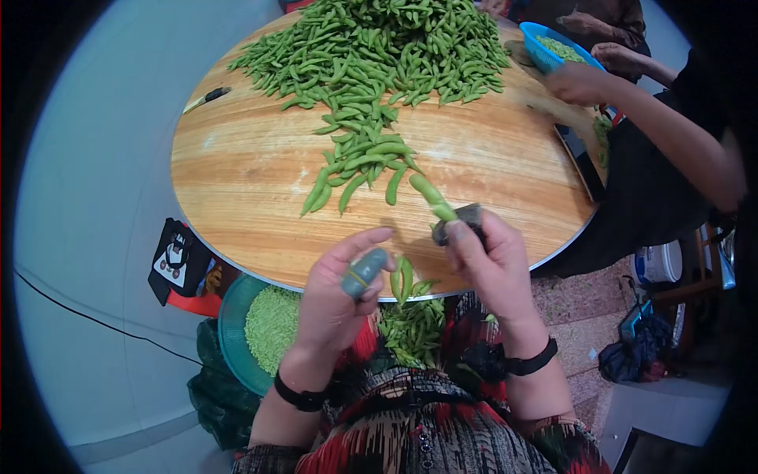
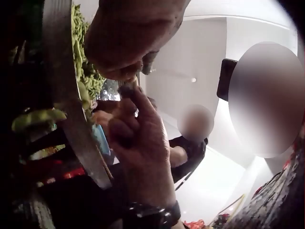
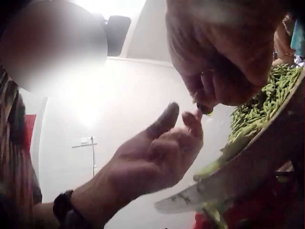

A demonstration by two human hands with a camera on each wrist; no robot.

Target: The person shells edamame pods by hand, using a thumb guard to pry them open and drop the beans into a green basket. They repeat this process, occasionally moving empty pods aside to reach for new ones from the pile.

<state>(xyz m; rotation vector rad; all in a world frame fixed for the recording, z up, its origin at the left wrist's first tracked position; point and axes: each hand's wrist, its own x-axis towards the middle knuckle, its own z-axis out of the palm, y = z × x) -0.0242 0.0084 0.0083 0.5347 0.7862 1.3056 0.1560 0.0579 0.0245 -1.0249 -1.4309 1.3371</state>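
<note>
In the head view my right hand (image 1: 503, 272) pinches a green edamame pod (image 1: 429, 192) between thumb and forefinger, the pod's far end pointing up and left over the table. A dark grey wrap (image 1: 471, 217) covers that forefinger. Facing it, my left hand (image 1: 322, 300) has its forefinger stretched toward the right and holds nothing. Its thumb wears a blue-grey cover (image 1: 365, 272) with a yellow band. A few pods (image 1: 403, 278) lie at the table edge between the hands. Below, in my lap, is a heap of pods (image 1: 412, 328). Both hands show against the wall in the right wrist view.
A large pile of edamame pods (image 1: 371, 47) covers the far side of the round wooden table (image 1: 253, 174), trailing toward me. A teal basket (image 1: 229, 332) of shelled beans stands lower left. At right, another person's arm (image 1: 655, 118) reaches near a blue basket (image 1: 537, 51) and a phone (image 1: 580, 162).
</note>
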